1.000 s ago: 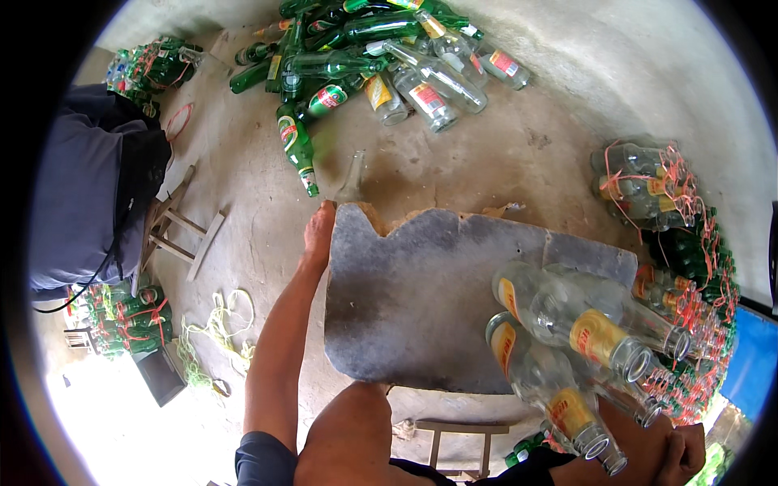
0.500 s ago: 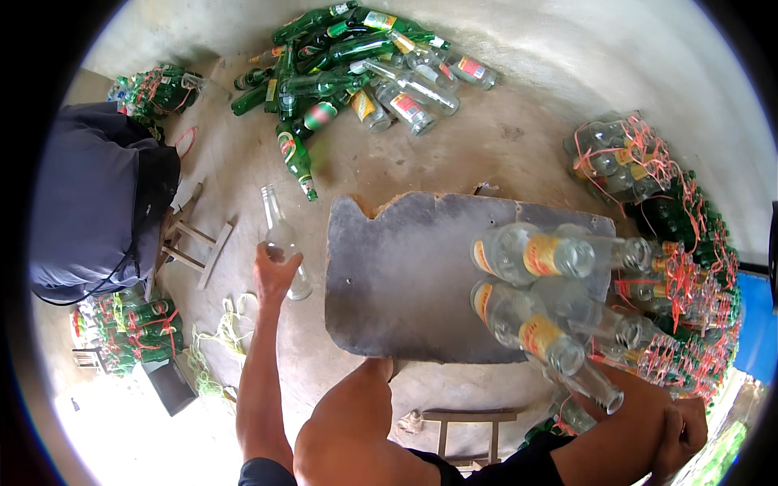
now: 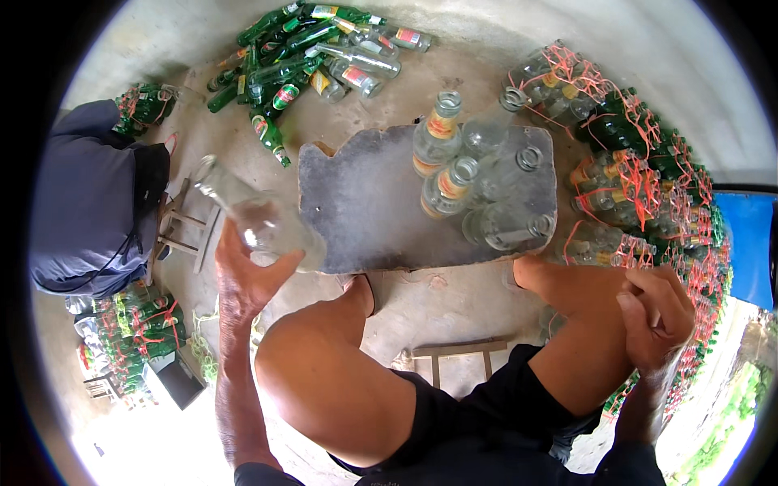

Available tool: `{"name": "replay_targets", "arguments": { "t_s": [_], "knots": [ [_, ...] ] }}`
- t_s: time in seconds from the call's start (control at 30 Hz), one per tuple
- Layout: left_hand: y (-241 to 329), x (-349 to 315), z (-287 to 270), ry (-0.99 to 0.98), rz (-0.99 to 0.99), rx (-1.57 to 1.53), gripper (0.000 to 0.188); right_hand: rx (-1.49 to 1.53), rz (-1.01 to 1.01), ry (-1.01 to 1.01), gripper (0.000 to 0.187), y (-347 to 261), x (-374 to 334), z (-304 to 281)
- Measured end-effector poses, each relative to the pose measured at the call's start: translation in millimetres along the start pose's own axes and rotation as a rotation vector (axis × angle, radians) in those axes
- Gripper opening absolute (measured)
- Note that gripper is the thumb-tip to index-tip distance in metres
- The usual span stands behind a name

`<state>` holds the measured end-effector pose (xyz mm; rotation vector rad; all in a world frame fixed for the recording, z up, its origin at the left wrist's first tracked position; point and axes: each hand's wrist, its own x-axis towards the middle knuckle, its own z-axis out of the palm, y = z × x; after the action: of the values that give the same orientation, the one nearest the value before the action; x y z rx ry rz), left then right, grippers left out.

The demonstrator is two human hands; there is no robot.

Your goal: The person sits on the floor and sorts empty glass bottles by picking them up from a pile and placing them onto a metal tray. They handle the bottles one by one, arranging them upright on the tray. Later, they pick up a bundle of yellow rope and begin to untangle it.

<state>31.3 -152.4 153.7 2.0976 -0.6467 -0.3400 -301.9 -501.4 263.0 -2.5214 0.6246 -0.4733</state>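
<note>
Left hand (image 3: 245,263): curved round clear bottle (image 3: 284,223), with neck forward and left. Right hand (image 3: 655,324): loosely half-curled, apparently empty. Grip body firmly; guard base against striking surface (image 3: 365,211) just right of left hand; avoid standing bottles (image 3: 446,190) between hands, farther forward.

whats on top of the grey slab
At least five clear glass bottles stand grouped on the right part of the grey slab. The surface beneath them is covered and cannot be seen.
</note>
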Motion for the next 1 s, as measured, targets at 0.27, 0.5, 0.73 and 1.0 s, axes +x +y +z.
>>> {"name": "replay_targets", "arguments": {
  "t_s": [0.27,0.5,0.73,1.0],
  "knots": [
    [113.4,-9.9,10.7,-0.240,0.299,0.190,0.070,0.400,-0.279,-0.146,0.053,-71.5,56.2,16.6],
    [148.3,-33.0,32.9,-0.326,0.386,0.140,0.068,0.630,-0.404,-0.241,0.042,-94.2,78.1,41.9],
    [135.8,-48.5,58.2,-0.338,0.271,0.098,0.070,0.479,-0.297,-0.312,0.016,-108.6,71.1,52.9],
    [75.8,-35.4,35.8,-0.219,0.212,0.293,0.068,0.374,-0.281,-0.207,0.029,-81.2,73.8,93.3]
  ]
}}
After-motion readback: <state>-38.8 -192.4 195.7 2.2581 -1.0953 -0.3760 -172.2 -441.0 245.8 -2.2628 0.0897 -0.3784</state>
